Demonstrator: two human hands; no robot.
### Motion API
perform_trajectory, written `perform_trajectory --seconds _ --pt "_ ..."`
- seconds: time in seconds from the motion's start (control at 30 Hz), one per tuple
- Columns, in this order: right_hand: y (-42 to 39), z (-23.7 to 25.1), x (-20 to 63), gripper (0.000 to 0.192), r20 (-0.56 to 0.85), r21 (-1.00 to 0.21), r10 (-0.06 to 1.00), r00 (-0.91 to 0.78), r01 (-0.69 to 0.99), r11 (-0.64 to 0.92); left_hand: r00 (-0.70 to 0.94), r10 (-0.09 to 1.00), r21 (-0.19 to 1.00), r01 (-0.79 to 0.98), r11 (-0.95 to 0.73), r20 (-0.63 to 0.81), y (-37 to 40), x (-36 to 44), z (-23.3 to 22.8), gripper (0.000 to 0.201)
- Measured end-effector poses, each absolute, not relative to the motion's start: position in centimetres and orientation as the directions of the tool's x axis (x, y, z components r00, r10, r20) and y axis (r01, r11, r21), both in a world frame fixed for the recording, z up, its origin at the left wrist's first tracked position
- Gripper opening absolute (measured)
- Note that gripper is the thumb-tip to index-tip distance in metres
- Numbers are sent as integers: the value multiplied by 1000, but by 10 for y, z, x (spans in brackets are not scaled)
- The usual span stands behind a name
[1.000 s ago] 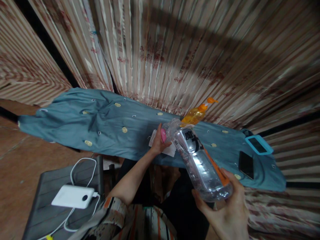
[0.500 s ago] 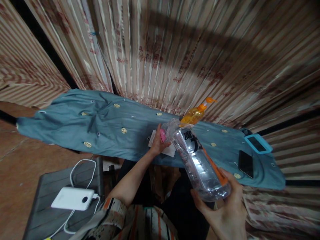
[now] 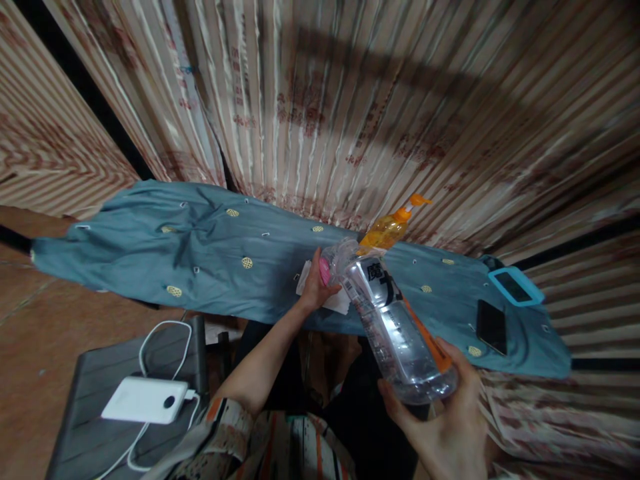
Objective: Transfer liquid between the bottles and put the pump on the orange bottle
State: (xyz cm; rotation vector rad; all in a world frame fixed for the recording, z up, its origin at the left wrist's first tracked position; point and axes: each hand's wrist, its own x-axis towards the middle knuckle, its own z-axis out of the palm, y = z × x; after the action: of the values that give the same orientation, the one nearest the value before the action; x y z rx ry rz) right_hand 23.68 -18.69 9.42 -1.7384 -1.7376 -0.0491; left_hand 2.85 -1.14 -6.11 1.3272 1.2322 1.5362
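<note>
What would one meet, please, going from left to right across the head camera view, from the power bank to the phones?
White power bank → left hand → pink cap → clear bottle → right hand → black phone → blue-cased phone.

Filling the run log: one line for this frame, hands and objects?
left hand: at pink cap | right hand: holds clear plastic bottle base, tilted | beside: orange pump bottle, blue cloth

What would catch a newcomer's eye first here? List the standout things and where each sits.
The big clear plastic bottle dominates the middle, tilted, its base in the right hand and its pink cap gripped by the left hand. Behind it an orange pump bottle stands on the blue cloth. A white power bank lies lower left.
</note>
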Motion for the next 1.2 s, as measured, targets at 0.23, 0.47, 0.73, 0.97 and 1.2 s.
perform_trajectory --seconds 0.23,0.47,0.73,0.97,1.2 --pt "-186 91 241 94 505 -380 862 53 910 167 -200 944 965 35 -259 261 -11 31 -62 119" --pt "-187 88 241 93 481 -428 874 68 888 166 -192 952 971 54 -234 240 -12 29 -59 119" --pt "-191 93 230 94 369 -531 904 216 847 15 -193 948 968 44 -248 251 -12 31 -57 120" --pt "-189 91 234 94 413 -473 896 161 879 60 -201 946 967 63 -247 255 -11 30 -60 119" --pt "-189 91 232 95 412 -495 895 171 867 62 -196 951 971 37 -237 240 -11 30 -58 120"
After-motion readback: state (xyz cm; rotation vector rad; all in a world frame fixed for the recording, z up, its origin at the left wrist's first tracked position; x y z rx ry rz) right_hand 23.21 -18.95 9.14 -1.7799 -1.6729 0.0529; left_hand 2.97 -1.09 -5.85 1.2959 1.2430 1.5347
